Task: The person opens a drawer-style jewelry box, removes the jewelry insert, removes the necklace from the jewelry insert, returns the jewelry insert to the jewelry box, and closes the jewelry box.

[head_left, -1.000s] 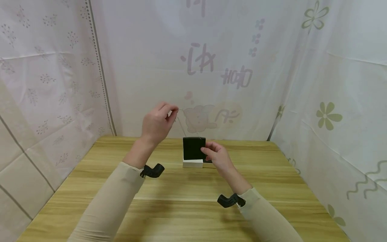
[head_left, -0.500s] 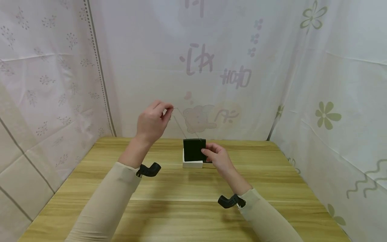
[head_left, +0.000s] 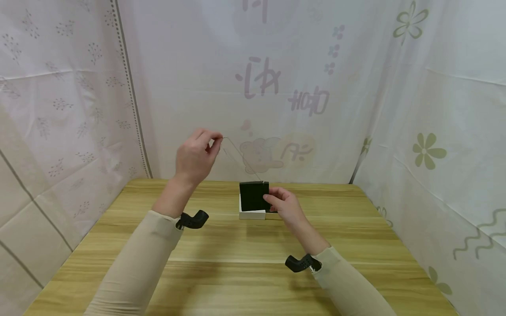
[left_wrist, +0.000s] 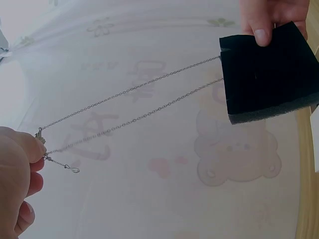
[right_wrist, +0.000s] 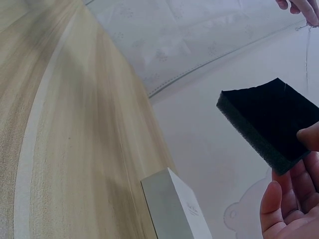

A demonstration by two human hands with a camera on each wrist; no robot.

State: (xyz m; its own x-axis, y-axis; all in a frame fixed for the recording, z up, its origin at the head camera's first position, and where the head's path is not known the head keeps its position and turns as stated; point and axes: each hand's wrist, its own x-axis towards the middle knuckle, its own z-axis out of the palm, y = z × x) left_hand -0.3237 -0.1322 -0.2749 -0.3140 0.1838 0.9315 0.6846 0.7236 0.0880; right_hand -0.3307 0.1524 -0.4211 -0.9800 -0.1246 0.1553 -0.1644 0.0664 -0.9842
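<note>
My left hand [head_left: 195,156] is raised over the table's far side, pinching the clasp end of a thin silver necklace [left_wrist: 130,91] between thumb and finger. Two strands of chain run from there to notches at the edge of a black foam pad [left_wrist: 269,74], drawn nearly straight in the left wrist view. A short tail with a small clasp dangles by my left fingertips. My right hand [head_left: 288,208] pinches the pad's right side, thumb on its front face. Whatever hangs behind the pad is hidden.
Behind and below the pad, a small white box [head_left: 252,215] sits on the wooden table [head_left: 245,267]. A second part with a pale edge [head_left: 273,216] lies beside it, mostly hidden. Printed curtains [head_left: 189,87] stand behind and at both sides.
My left hand has moved left and slightly up with the necklace's end, stretching the strands further from the pad. The pad sank slightly; my right hand stays nearly still.
</note>
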